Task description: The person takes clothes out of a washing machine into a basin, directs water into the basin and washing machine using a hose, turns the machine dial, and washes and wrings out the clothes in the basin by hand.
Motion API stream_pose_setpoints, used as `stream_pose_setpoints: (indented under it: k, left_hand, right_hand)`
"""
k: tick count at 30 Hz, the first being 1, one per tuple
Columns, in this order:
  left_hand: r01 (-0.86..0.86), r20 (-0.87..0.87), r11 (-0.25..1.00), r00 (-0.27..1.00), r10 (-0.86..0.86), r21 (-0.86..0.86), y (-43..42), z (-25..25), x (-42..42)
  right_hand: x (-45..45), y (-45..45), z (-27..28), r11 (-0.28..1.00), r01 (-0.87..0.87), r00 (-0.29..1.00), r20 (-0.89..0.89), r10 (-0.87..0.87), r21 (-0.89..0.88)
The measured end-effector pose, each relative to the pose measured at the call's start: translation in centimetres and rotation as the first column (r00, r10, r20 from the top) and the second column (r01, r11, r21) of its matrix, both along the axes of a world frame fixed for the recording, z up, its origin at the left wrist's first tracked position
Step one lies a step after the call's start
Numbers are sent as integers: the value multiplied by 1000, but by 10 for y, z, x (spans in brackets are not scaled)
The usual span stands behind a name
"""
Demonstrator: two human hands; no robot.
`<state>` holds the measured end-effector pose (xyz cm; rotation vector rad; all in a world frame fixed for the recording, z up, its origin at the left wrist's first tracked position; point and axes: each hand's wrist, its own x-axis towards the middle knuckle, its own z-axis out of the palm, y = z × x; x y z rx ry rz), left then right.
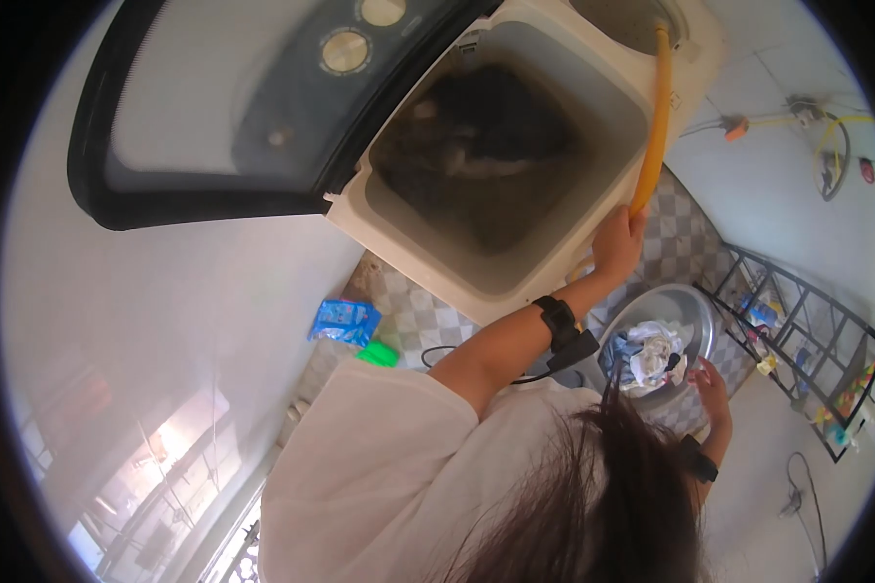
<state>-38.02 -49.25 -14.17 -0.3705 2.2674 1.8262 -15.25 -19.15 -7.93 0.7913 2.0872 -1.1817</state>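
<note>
My left hand point(619, 243) is closed around the lower end of a yellow hose point(659, 117), beside the washing machine's near right corner. The hose hangs over the rim from the smaller round tub point(632, 19). In the open wash tub point(593, 209) lie dark clothes point(496, 117) in murky water. My right hand point(712, 389) is low at the right, by the edge of a metal basin point(705, 325). Its fingers are loosely bent and apart, with no held thing visible. White and pale blue clothes point(648, 355) are heaped in that basin.
The machine's lid point(194, 146) stands raised at the left. A blue packet point(345, 321) and a green object point(377, 354) lie on the checkered floor point(413, 301). A black metal rack point(797, 330) stands at the right wall, with cables point(826, 146) above.
</note>
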Motion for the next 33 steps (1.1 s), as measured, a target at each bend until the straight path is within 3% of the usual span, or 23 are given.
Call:
stream_pose_setpoints:
  k: [3, 33]
  left_hand:
    - [-4, 47, 996, 999, 0, 85, 1, -3, 1]
    - [-2, 20, 998, 1000, 0, 67, 5, -10, 1]
  right_hand:
    - [5, 2, -2, 1000, 30, 1000, -9, -30, -2]
    - [58, -14, 1, 991, 133, 989, 68, -132, -16]
